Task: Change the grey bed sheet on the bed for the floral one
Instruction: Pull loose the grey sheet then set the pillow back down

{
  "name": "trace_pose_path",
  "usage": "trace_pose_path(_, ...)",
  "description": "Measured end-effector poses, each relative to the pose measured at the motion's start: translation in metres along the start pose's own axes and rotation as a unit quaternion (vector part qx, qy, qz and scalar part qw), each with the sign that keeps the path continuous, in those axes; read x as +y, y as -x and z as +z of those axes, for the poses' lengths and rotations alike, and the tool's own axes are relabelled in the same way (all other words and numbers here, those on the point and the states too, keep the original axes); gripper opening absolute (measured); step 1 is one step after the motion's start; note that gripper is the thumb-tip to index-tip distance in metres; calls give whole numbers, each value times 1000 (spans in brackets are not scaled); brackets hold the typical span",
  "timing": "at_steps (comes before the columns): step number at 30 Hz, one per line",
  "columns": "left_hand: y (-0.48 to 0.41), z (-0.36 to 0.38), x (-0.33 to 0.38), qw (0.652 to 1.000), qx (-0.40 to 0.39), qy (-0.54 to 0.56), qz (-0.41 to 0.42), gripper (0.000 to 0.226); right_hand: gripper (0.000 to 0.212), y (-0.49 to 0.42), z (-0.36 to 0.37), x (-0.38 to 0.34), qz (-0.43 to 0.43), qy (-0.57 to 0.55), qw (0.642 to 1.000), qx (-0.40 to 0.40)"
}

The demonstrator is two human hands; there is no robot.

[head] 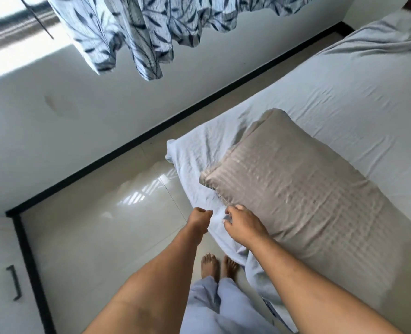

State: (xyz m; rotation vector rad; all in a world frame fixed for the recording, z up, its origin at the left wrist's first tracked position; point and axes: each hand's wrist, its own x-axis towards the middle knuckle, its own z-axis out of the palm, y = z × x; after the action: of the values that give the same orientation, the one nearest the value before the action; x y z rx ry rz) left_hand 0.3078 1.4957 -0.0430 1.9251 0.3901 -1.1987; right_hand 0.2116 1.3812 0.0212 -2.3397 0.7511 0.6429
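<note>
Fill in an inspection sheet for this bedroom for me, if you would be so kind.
Surface: bed, covered by the grey sheet, which is wrinkled near the corner.
Job's things: grey sheet not yet off; floral sheet not seen.
Clutter: beige pillow lies on the sheet; bunched grey cloth at the far end.
Grippers: left hand and right hand both appear to grip the sheet's near edge, just in front of the pillow.
Cables: nothing seen.
Surroundings: glossy tiled floor, leaf-print curtain, white wall, cupboard handle, bare feet beside the bed.
</note>
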Motion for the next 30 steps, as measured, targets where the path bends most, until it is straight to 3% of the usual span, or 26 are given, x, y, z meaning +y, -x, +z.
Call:
trace_pose_path(6, -14, -34, 42, 996, 42, -70, 25, 19, 46, -38, -26, -31, -38, 40, 998, -21)
trace_pose_path(10, -54, -48, 61, 996, 70, -51, 28, 25, 45, -70, -35, -55, -69, 66, 995, -29)
trace_pose_path(17, -159, -75, 92, 995, 58, -32, -68, 71, 42, -157, -32, -92, -54, 75, 994, -57)
trace_pose_path(24, -269, -97, 131, 993, 10, -15, -117, 52, 47, -267, -30, -114, -8, 56, 993, -102)
trace_pose_path(30, -325, -105, 161, 990, 71, -23, -122, 41, 45, -331, -40, -103, 6, 65, 993, -103)
